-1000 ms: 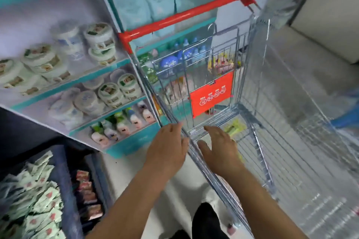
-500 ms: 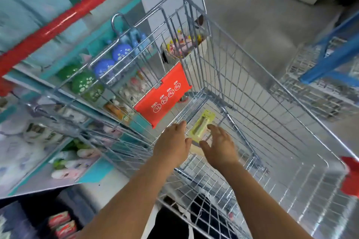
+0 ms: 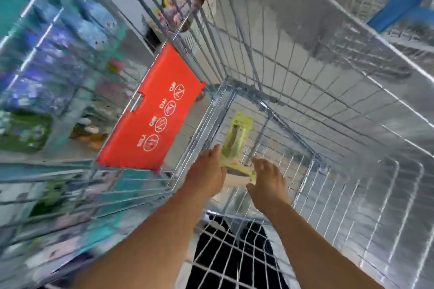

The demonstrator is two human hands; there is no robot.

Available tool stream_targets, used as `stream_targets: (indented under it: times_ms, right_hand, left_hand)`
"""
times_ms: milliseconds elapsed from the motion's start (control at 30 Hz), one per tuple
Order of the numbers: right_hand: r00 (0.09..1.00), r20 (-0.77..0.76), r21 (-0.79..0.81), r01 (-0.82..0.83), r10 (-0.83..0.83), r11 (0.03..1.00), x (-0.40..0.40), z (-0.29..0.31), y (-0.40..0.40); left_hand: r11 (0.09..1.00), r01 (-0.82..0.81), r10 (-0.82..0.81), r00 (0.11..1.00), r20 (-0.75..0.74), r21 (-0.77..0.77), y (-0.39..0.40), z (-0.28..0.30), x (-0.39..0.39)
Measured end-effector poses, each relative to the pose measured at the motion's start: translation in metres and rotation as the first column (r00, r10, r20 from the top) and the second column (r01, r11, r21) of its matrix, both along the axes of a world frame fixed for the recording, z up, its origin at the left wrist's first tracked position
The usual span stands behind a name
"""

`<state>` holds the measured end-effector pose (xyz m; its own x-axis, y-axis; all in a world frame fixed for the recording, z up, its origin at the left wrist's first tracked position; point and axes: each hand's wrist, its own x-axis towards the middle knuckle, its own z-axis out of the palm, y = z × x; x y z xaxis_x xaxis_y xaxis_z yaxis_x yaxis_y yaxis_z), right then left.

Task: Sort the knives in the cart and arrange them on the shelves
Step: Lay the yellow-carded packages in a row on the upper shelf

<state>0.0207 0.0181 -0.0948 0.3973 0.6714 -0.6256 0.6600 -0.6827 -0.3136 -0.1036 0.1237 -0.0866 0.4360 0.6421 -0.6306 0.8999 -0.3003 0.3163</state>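
Hands reach deep into the wire cart [image 3: 328,105]: my left hand [image 3: 204,176] and right hand [image 3: 270,183] pinch a yellow packaged knife [image 3: 237,138] at twelve o'clock. Sorting barely begun, I judge; no knife shelved yet.

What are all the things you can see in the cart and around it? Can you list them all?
knife pack: one, yellow-green, on the cart floor at the far end, between both hands
white pack: one, white, under the knife pack's near end; too blurred to name
cart: one, silver wire, all around the arms
seat flap: one, red with white signs, on the cart's left wall
shelves: blurred, teal, left, outside the cart
left hand: one, at the pack's left edge
right hand: one, at the pack's right corner
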Motion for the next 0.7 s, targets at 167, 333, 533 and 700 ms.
stream_targets:
  times_ms: [167,333,533,700]
  right_hand:
    - [1.000,-0.016,-0.074,-0.022,0.021,0.997,-0.007,-0.045,0.007]
    - [0.988,0.124,-0.037,-0.085,0.089,0.996,-0.010,-0.070,0.006]
    - [0.988,0.142,0.018,-0.068,0.065,0.998,-0.003,-0.077,0.006]
    - [0.974,0.218,0.073,-0.073,0.056,0.995,0.007,-0.078,0.003]
  left_hand:
    - [1.000,0.018,-0.018,1.000,-0.001,-0.019,0.018,-0.048,0.007]
    - [0.998,0.051,-0.051,0.999,-0.005,0.034,0.025,-0.078,0.023]
    - [0.994,-0.032,0.039,0.997,-0.066,0.102,0.025,-0.090,0.040]
    - [0.991,-0.112,0.116,0.992,-0.058,0.078,0.031,-0.091,0.047]
